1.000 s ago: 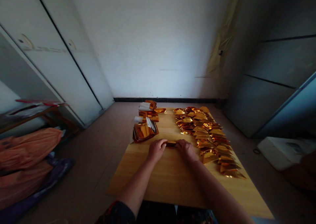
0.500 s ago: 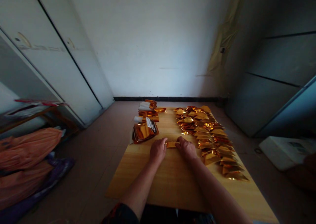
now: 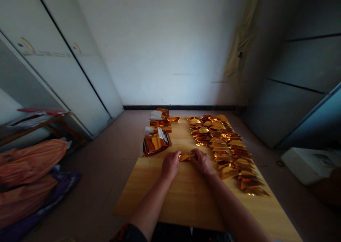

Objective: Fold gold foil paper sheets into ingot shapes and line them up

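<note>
My left hand (image 3: 171, 165) and right hand (image 3: 202, 162) closed on foil (image 3: 186, 157), flat on mid-table (image 3: 186, 203), between hands. Risk: slack pinch lets foil spring open; right hand drifting knocks foil rows (image 3: 226, 146) just beside.

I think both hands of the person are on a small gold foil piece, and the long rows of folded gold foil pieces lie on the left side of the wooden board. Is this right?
Not quite. In the head view, the rows of folded gold foil pieces lie on the right side of the wooden board, not the left. Both hands, the left hand and the right hand, are on the small gold foil piece, as you said.
</note>
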The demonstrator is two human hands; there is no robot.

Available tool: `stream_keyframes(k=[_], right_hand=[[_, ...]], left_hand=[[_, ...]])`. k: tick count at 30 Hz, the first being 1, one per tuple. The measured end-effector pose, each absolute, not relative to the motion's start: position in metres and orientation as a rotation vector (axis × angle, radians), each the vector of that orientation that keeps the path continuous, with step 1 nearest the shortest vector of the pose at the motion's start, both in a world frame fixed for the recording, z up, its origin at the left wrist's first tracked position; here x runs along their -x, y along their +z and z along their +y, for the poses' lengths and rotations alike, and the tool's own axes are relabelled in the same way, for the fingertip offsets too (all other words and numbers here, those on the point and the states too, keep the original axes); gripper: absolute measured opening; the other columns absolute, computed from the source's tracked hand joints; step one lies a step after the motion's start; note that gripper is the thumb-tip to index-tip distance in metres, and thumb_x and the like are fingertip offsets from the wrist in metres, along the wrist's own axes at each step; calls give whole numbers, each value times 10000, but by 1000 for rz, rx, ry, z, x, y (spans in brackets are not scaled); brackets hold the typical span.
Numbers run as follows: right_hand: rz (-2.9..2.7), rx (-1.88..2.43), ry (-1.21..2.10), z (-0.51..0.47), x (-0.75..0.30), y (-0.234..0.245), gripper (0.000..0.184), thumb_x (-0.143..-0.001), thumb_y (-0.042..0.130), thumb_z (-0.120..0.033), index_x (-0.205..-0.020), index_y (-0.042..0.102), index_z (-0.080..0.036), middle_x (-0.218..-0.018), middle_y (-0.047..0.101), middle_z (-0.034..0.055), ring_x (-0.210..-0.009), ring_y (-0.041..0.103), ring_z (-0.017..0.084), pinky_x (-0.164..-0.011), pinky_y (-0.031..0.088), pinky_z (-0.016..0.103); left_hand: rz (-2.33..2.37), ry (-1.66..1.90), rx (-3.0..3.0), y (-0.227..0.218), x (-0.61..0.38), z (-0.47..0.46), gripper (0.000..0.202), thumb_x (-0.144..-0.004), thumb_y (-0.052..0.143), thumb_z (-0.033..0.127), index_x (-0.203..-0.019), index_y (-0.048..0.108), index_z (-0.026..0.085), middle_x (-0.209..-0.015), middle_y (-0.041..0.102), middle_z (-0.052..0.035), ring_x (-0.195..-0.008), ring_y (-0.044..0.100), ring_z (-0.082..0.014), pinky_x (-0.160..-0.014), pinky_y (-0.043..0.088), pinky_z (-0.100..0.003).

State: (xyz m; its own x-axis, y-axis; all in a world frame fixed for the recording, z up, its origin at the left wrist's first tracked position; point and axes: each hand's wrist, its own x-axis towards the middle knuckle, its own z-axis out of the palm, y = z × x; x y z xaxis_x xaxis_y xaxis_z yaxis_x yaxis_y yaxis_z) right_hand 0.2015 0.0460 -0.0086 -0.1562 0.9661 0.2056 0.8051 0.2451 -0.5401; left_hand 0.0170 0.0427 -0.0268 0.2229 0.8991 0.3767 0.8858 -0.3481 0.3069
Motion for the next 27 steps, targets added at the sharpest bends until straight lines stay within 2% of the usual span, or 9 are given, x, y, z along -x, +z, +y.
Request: stream_keyframes(k=[12,23,27], right_hand=[[-2164,1859,315,49,-188,6,204,-888,450,-259,-1014,601,-204,-984,685,62,-940,602,185,-809,341,275],[-2209,1934,289,53,-187,14,199,-877,463,-264,-1001,605,-200,-950,690,70,-917,621,197,-770,360,273],[-2225,1982,299,54,-185,18,201,-871,468,-265,-1011,598,-204,-945,694,64,-898,629,191,-748,362,265]], left_hand=[[1910,684,-2394,-20,-22,38,285,-864,450,120,-1107,585,188,-948,668,-68,-906,591,-193,-826,466,-304],[2001,439,-2334,-11,-26,39,251,-897,432,187,-1087,594,212,-921,659,-63,-883,591,-190,-761,425,-280],[2027,348,-2334,-7,-27,39,267,-888,421,160,-1090,586,216,-930,657,-63,-895,593,-192,-749,418,-279]])
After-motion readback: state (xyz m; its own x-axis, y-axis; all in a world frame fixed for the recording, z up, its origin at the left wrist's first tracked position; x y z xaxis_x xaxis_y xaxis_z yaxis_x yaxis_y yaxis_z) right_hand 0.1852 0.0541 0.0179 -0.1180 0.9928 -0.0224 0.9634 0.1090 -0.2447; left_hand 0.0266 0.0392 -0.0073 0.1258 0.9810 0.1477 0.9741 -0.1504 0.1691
